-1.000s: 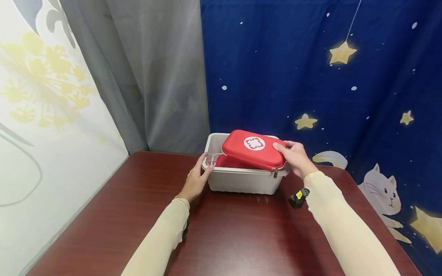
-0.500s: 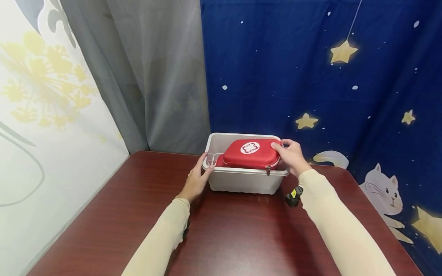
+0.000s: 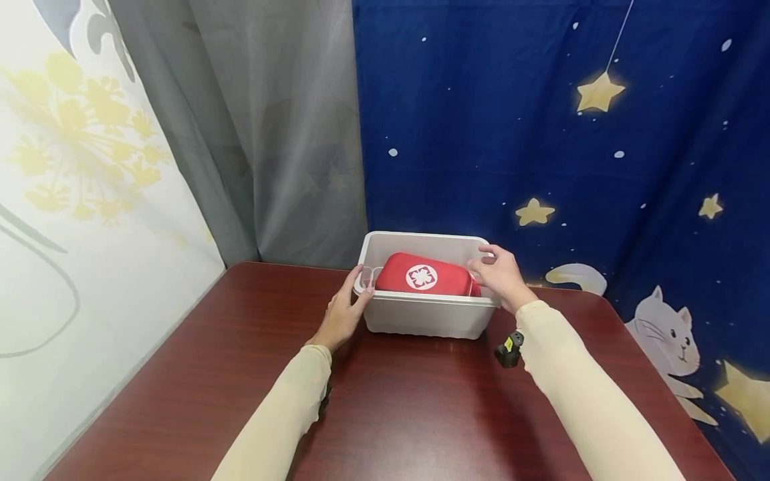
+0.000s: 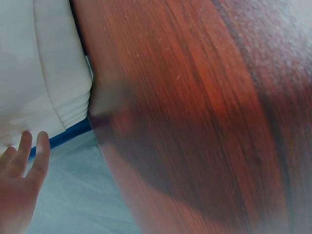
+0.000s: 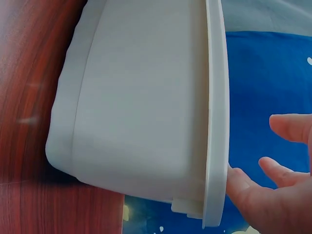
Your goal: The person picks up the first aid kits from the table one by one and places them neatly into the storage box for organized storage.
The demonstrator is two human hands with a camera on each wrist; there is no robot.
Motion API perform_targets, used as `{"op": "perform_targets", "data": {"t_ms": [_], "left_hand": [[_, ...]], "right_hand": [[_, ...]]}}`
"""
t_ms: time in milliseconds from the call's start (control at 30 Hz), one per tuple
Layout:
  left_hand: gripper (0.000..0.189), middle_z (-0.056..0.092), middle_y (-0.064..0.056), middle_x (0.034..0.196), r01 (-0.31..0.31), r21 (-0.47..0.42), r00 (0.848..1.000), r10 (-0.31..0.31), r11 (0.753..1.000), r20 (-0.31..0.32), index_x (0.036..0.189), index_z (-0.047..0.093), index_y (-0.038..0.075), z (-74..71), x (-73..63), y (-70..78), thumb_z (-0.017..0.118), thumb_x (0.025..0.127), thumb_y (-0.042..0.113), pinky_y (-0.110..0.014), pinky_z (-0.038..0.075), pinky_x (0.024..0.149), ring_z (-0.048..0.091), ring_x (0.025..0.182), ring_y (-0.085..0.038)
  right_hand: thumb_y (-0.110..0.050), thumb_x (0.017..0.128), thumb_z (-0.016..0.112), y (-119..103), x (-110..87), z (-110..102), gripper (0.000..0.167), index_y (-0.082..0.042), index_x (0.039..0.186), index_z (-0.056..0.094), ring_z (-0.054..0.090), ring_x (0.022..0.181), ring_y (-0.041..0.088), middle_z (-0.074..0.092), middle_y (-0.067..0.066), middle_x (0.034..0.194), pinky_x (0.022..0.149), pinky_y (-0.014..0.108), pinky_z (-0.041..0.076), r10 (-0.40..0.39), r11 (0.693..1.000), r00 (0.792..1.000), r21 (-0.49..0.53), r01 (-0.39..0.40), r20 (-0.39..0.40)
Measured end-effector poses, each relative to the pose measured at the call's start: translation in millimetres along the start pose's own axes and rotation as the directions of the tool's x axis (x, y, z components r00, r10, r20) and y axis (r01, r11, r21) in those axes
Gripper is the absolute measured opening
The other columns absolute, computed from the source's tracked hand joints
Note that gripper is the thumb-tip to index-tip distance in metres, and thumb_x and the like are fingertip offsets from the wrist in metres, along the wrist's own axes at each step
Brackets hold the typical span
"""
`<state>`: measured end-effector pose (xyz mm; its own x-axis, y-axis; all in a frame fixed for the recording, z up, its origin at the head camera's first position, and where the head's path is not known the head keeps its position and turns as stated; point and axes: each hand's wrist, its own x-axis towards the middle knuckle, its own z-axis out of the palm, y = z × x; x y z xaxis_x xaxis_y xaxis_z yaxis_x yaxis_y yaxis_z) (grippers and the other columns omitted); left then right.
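Observation:
In the head view a red first-aid case (image 3: 397, 270) with a white emblem lies inside the light grey storage bin (image 3: 427, 316), slightly tilted. My left hand (image 3: 340, 314) holds the bin's near left corner, thumb at the front and fingers along the left side; in the left wrist view the fingers (image 4: 41, 151) lie against its wall. At the bin's right end my right hand (image 3: 502, 277) reaches over the rim, fingers spread, fingertips close to the case's right end. The right wrist view shows these fingers (image 5: 285, 175) apart behind the rim. The case's underside is hidden.
A clear object (image 3: 367, 275) shows in the bin's left end. The bin stands on a dark red wooden table (image 3: 409, 407), near its back edge. Behind hang a grey curtain (image 3: 289, 133) and a blue curtain (image 3: 457, 120) with stars.
The first-aid case has gone down into the bin and shifted left. My right hand has followed it down and left, and its fingers have come off the case. The left hand stays put.

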<state>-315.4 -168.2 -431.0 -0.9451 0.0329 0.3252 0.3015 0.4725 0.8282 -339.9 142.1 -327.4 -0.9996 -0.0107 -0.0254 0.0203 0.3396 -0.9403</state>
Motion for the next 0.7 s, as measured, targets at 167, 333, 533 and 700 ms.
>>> {"op": "perform_targets", "data": {"t_ms": [167, 333, 533, 700], "left_hand": [[0.061, 0.039, -0.007, 0.155, 0.002, -0.002, 1.0, -0.002, 1.0, 0.006, 0.156, 0.031, 0.03, -0.5, 1.2, 0.3, 0.053, 0.101, 0.043, -0.057, 0.032, 0.112, 0.04, 0.139, -0.027], [0.061, 0.039, -0.006, 0.156, 0.012, 0.015, 1.0, -0.013, 1.0, 0.017, 0.157, 0.03, 0.03, -2.6, 2.4, -2.8, 0.054, 0.101, 0.04, -0.057, 0.031, 0.112, 0.039, 0.14, -0.026], [0.063, 0.036, -0.004, 0.157, -0.001, 0.094, 1.0, -0.002, 0.996, 0.027, 0.157, 0.029, 0.031, -8.7, 1.2, -6.2, 0.053, 0.101, 0.047, -0.055, 0.028, 0.114, 0.036, 0.142, -0.025], [0.064, 0.031, -0.003, 0.16, -0.02, 0.102, 1.0, 0.02, 0.995, 0.002, 0.159, 0.023, 0.033, -14.0, 0.6, -8.2, 0.047, 0.102, 0.05, -0.054, 0.03, 0.114, 0.04, 0.139, -0.027]], "right_hand": [[-0.012, 0.1, 0.055, 3, -1.2, -4, 0.059, 0.0, 0.153, 0.032, 0.056, 0.122, 0.042, 0.037, 0.029, 0.149, 0.094, 0.04, 0.051, -0.022, 1.0, 1.0, -0.01, 0.022, 0.011], [-0.009, 0.098, 0.055, 6, -2.4, -9, 0.057, 0.002, 0.15, 0.035, 0.058, 0.119, 0.045, 0.044, 0.031, 0.142, 0.093, 0.042, 0.052, -0.048, 0.998, 0.999, -0.034, 0.048, -0.007], [-0.012, 0.1, 0.054, 10, -3.3, -24, 0.055, 0.003, 0.15, 0.035, 0.052, 0.126, 0.045, 0.042, 0.032, 0.144, 0.101, 0.05, 0.046, -0.076, 0.996, 0.996, -0.057, 0.074, -0.038], [-0.015, 0.101, 0.053, 19, -5.7, -35, 0.055, 0.003, 0.15, 0.036, 0.051, 0.126, 0.045, 0.04, 0.032, 0.146, 0.101, 0.051, 0.046, -0.075, 0.993, 0.995, -0.098, 0.068, -0.068]]}}
